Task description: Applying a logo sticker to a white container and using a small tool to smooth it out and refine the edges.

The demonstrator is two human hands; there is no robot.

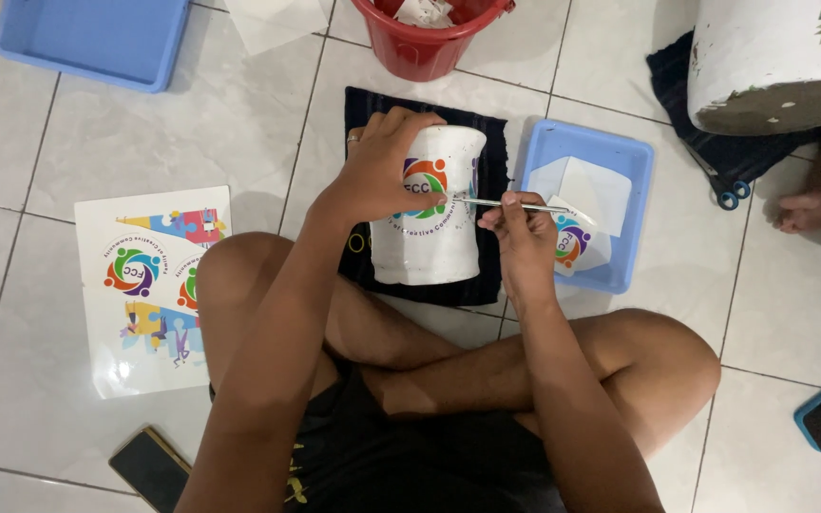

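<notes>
The right hand has its fingers pinched tight around a thin metal-shafted tool with a pale handle, held level, its fine tip touching the side of a white, waisted, matte pot. The left hand is spread and curled over the pot's rim and upper wall, gripping it steady; a ring shows on one finger. The pot stands on a dark, soft-looking cloth mat laid on the glossy pale floor tiles, right in front of the person's crossed legs.

A round, multicoloured emblem already sits on the pot's wall under the left fingers, and the tool tip works at its right edge (whether it is fully stuck down cannot be told). More seems left: just right of the pot, a shallow light-blue plastic tray holds white paper pieces and another colourful round emblem, and a glossy printed sheet of colourful shapes lies to the left.

Beyond the mat stands a red plastic bucket; a second blue tray lies far left.
</notes>
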